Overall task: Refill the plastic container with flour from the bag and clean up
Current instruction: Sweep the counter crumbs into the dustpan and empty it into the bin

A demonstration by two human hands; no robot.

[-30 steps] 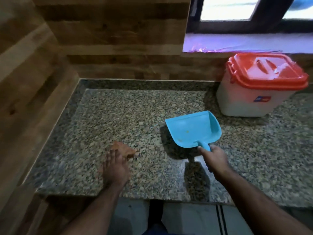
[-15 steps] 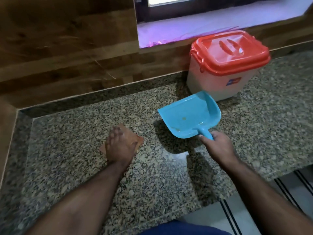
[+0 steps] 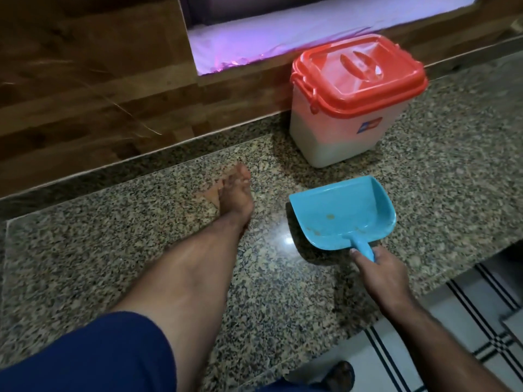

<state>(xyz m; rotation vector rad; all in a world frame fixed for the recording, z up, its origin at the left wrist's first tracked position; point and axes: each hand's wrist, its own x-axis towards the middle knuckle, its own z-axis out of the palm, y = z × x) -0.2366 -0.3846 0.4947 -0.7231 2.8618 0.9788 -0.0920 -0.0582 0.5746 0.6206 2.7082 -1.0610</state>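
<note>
A white plastic container (image 3: 339,137) with a closed red lid (image 3: 359,77) stands on the granite counter (image 3: 113,250) near the back wall. In front of it lies a blue dustpan (image 3: 339,213), its mouth facing left, with a few small specks inside. My right hand (image 3: 379,270) grips the dustpan's handle. My left hand (image 3: 235,193) presses flat, fingers straight, on a small orange-brown cloth (image 3: 208,195) to the left of the dustpan. Most of the cloth is hidden under the hand.
A wooden wall (image 3: 85,80) runs behind the counter, with a purple-lit window sill (image 3: 283,32) above the container. The counter's front edge runs at the lower right, above a white tiled floor with dark stripes (image 3: 467,321). A foot (image 3: 339,376) shows below.
My left hand has slid the cloth away from me, toward the back wall and the container. My right hand keeps its grip on the dustpan handle. The view has swung left.
</note>
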